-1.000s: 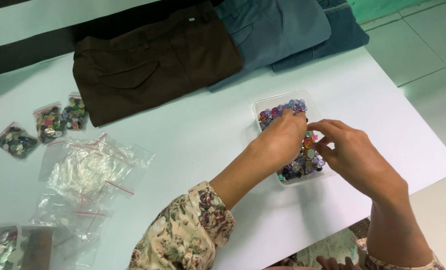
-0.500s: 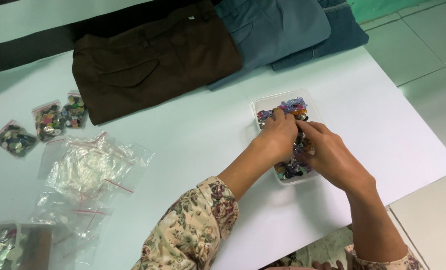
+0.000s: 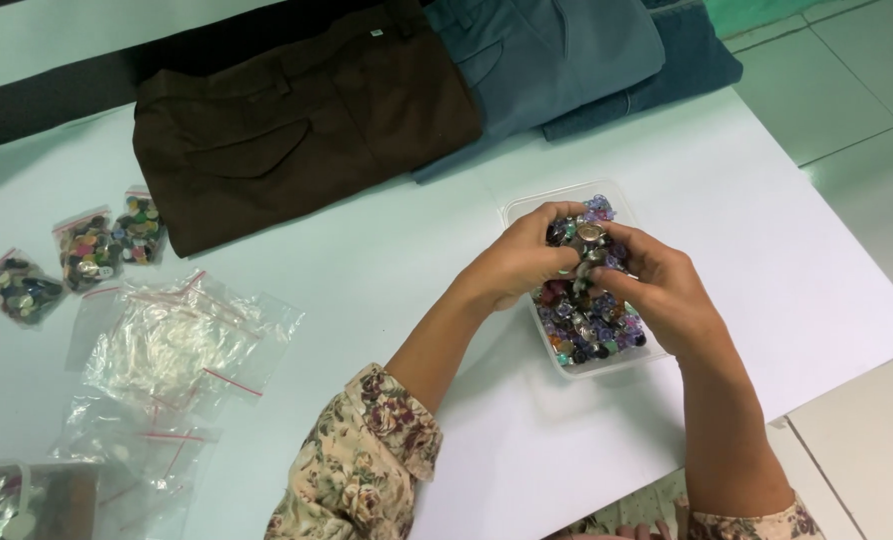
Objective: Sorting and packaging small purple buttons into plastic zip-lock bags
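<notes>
- Nearest to me, both forearms came up from the bottom edge, the left one in a flowered sleeve [image 3: 362, 460].
- My left hand [image 3: 517, 262] and right hand [image 3: 667, 295] met over a clear plastic tub [image 3: 607, 362] that stood on the white counter [image 3: 787, 250], toward its right side.
- The tub was heaped with mixed buttons [image 3: 587, 325] in purple, blue, red and silver.
- Left grip: fingers curled and pressed together around a small clump of buttons at the top of the heap; I could not tell how many it held.
- Right grip: fingertips pinched in toward the same clump, touching the left fingers, with a round silver button [image 3: 591, 232] showing just above them.
- To the left on the counter, well apart from the tub, lay a loose pile of empty clear zip bags [image 3: 182, 340] with red seal strips.
- Beyond that pile, near the left edge, sat three small filled bags of buttons [image 3: 87, 250] side by side.
- At the lower left corner I saw part of another clear container [image 3: 7, 500], its contents too blurred to tell.
- Farthest back, folded brown trousers [image 3: 297, 130] lay across the counter's rear edge, with grey-blue trousers [image 3: 547, 60] beside them on the right and a darker blue pair [image 3: 692, 65] under those.
- Pale tiled floor [image 3: 857, 90] showed past the counter's right side.
</notes>
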